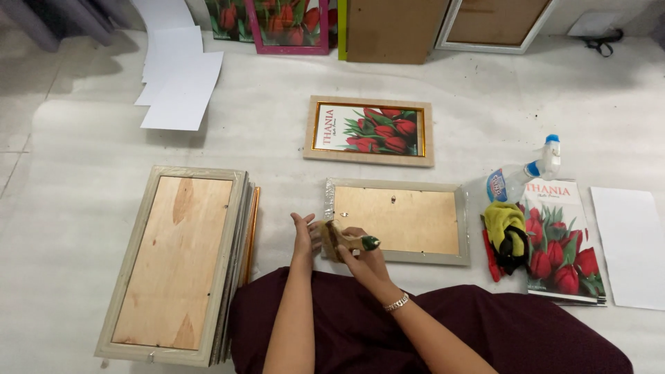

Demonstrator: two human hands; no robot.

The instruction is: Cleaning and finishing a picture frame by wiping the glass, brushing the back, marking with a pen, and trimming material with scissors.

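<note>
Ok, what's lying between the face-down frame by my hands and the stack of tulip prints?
In the head view, a yellow cloth and a red-handled tool, below a spray bottle.

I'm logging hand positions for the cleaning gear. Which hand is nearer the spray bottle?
The right hand, holding a paintbrush at the lower left corner of the face-down frame, is nearer the spray bottle. The left hand sits farther left, beyond that frame's edge.

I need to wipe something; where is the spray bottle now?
In the head view, the spray bottle lies on the floor at the right, beside the yellow cloth.
</note>
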